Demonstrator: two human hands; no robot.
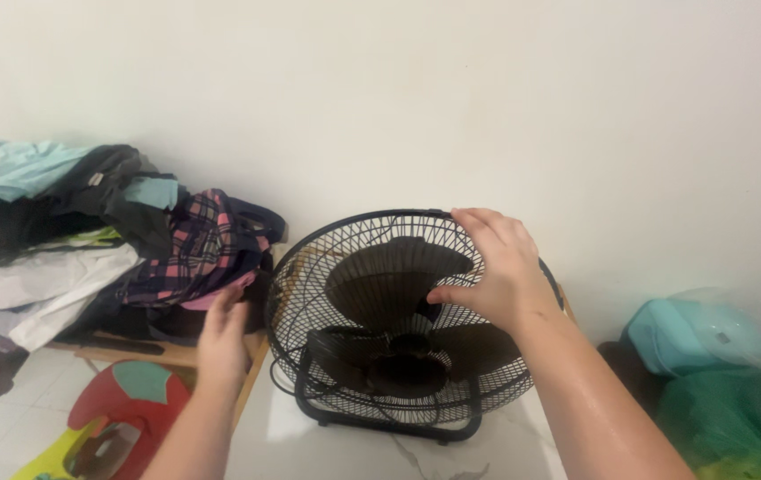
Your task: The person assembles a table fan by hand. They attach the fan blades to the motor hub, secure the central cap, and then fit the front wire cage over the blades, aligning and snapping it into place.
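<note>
A black fan (398, 329) with a round wire grille and dark blades stands on a white marbled surface (291, 444), tilted back toward the wall. My right hand (496, 267) lies on the grille's upper right rim, thumb pressed against the wires. Over at the grille's left edge is my left hand (225, 333), fingers up and a little blurred; whether it grips the rim I cannot tell.
A heap of clothes (87, 240), including a pink plaid piece (198, 253), lies on a low wooden bench at the left. A red and green mat (127, 409) is on the floor. At the right sit a teal bag (691, 338) and green plastic bags (745, 418).
</note>
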